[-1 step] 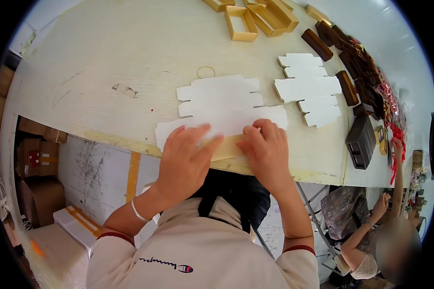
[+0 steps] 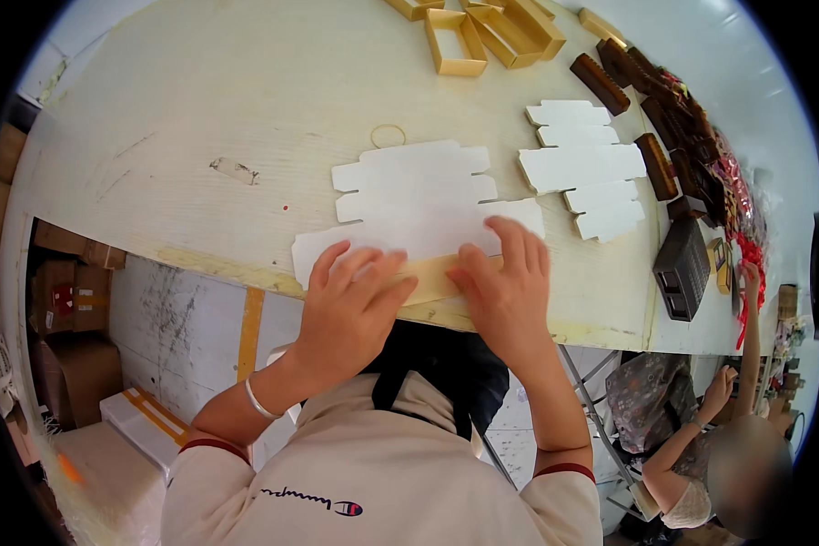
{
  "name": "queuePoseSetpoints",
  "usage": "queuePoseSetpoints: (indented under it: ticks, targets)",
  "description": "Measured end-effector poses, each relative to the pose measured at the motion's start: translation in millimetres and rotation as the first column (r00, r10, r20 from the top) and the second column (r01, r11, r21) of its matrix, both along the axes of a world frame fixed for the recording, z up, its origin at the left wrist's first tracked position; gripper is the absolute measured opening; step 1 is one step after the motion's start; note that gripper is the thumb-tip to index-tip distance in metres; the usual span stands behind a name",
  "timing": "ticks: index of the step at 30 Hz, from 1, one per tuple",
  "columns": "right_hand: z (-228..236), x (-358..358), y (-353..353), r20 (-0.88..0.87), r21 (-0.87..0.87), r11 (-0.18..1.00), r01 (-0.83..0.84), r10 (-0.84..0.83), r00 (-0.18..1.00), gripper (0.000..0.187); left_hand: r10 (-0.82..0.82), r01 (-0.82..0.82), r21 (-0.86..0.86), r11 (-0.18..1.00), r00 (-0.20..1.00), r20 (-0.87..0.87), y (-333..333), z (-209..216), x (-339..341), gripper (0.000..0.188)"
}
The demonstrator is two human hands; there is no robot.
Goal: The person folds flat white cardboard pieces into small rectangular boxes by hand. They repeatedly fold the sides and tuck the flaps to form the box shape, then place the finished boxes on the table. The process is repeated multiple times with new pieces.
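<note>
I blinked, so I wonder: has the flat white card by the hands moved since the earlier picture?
No. The white card shows no clear shift either way, judged against the red dot on the table.

The left forearm (image 2: 232, 411) and right forearm (image 2: 551, 396) reach forward to the near edge of the desk (image 2: 273, 109). Above that edge, the left hand (image 2: 350, 296) spreads bent fingers; the right hand (image 2: 510, 287) turns its thumb inward, its fingertip contact hard to judge.
</note>
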State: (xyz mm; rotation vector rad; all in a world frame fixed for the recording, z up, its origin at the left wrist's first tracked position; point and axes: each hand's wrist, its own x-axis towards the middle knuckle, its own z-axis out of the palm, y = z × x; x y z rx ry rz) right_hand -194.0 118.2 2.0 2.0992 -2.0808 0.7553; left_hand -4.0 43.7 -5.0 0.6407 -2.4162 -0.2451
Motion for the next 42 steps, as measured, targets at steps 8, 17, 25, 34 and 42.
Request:
queuePoseSetpoints:
  ticks: [8,17,25,34,42]
  targets:
    - [-5.8,15.2,41.4,-0.076,-0.007,0.97,-0.243,0.242,0.967,0.037,-0.242,0.242,-0.052,0.969,0.97,0.005,-5.6,-15.3,27.9,0.028]
    - [14.4,14.4,14.2,0.003,0.156,0.954,-0.257,0.26,0.966,0.018,-0.203,0.19,0.221,0.957,0.978,0.039,-24.2,3.2,10.4,0.015]
    - [10.1,18.8,1.4,0.081,0.236,0.941,-0.243,0.23,0.97,0.017,-0.207,0.16,0.258,0.953,0.964,0.165,-25.1,7.6,2.1,0.013]
    - [12.8,30.3,4.0,0.33,0.305,0.934,-0.183,0.077,0.941,0.02,-0.041,0.072,-0.158,0.985,0.98,0.194,-16.6,28.4,-16.2,0.012]
    - [24.5,-27.1,36.8,0.195,0.11,0.955,-0.276,0.252,0.948,0.048,-0.484,0.383,0.399,0.833,0.854,0.19,-81.2,25.6,-6.6,0.004]
